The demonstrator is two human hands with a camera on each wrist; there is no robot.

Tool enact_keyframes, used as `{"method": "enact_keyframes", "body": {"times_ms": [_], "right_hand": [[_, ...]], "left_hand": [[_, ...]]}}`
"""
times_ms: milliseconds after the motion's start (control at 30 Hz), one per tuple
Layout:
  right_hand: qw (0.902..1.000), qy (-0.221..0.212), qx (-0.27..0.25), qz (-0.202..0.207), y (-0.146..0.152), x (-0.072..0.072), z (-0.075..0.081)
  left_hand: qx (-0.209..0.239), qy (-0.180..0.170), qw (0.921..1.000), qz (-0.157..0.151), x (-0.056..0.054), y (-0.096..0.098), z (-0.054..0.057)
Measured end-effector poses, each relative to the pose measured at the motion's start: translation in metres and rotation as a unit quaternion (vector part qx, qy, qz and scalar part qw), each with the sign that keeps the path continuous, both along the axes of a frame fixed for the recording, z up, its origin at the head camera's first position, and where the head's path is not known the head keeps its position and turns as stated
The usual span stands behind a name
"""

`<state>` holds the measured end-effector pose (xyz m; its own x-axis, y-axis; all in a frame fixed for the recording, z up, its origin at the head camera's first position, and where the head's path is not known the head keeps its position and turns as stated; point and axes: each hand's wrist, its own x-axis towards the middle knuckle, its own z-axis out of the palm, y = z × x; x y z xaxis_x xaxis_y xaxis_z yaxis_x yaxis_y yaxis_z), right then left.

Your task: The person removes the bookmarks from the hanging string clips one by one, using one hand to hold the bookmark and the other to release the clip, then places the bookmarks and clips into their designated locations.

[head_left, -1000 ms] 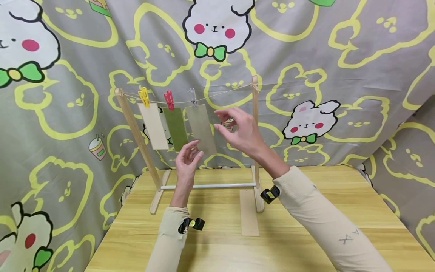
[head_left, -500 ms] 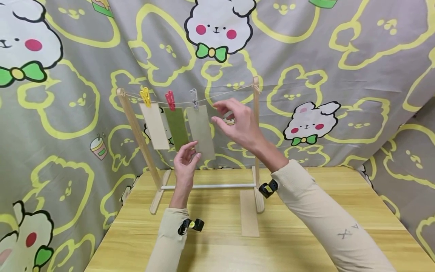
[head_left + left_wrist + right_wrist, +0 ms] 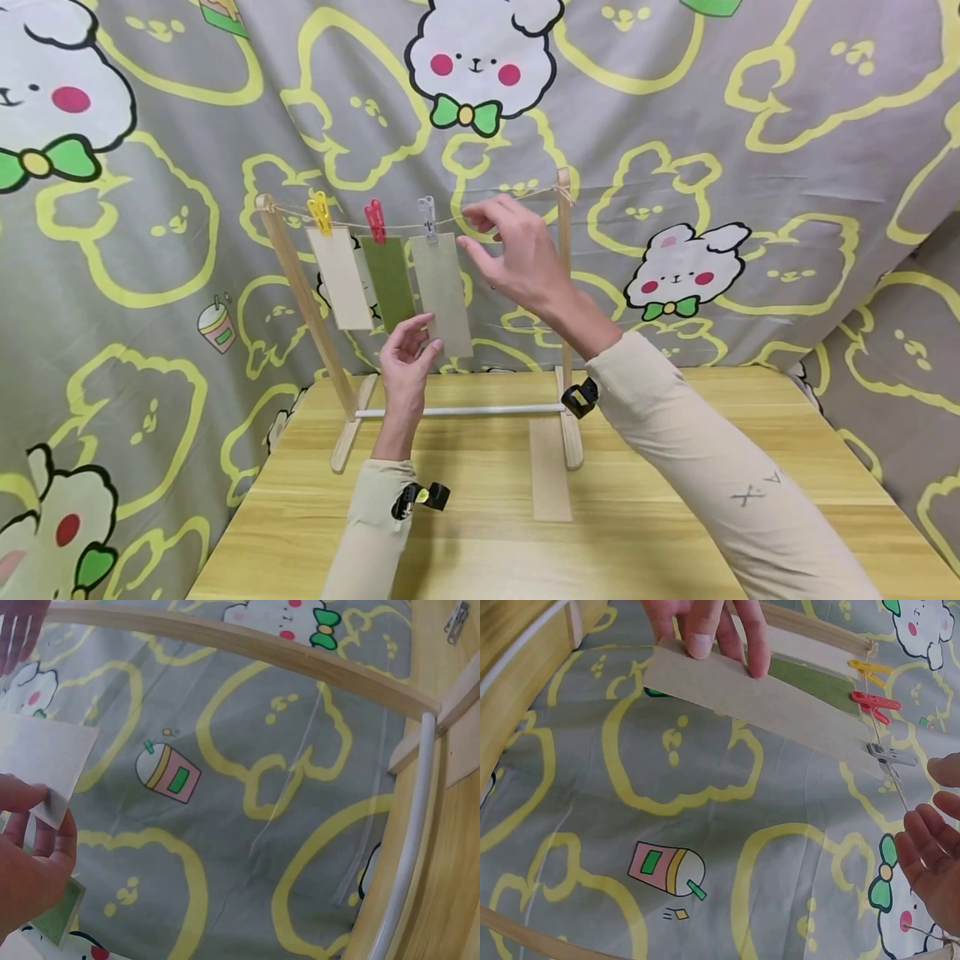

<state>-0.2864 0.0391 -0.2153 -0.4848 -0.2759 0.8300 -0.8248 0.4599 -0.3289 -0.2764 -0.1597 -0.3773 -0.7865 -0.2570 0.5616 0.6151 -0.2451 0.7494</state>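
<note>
We see three thin, flat rectangular cards, a cream card, a green card and a matte grey card, hanging from a twisted cord beneath a yellow clip, a red clip and a grey clip. The cord is tied between two pale wooden posts, joined low by a smooth white rod; a smooth tan strip lies on the wood-grained table. Both forearms, in ribbed beige cuffs, reach forward, the left hand lower and the right hand raised at cord height. The left pinches the grey card's lower end, thumb on one face, fingers behind. The right holds nothing, its fingers loosely bent with the thumb apart, near the grey clip and the card's top; whether a fingertip touches the cord we cannot tell.
</note>
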Motion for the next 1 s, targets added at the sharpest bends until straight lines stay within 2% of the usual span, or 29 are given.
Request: {"method": "enact_keyframes", "body": {"times_ms": [267, 533, 833, 1000], "right_hand": [[0.9996, 0.011, 0.024, -0.011, -0.008, -0.005, 0.013], [0.9991, -0.001, 0.039, -0.015, -0.013, -0.009, 0.023], [0.9930, -0.046, 0.094, -0.056, -0.024, -0.015, 0.035], [0.9840, -0.084, 0.130, -0.087, -0.030, -0.019, 0.041]], "left_hand": [[-0.001, 0.005, 1.0000, 0.006, 0.001, -0.002, 0.002], [-0.004, 0.007, 1.0000, 0.004, 0.002, -0.003, 0.003], [-0.012, 0.006, 0.9999, 0.007, 0.003, -0.006, 0.004], [-0.022, 0.011, 0.9997, 0.005, 0.003, -0.007, 0.006]]}}
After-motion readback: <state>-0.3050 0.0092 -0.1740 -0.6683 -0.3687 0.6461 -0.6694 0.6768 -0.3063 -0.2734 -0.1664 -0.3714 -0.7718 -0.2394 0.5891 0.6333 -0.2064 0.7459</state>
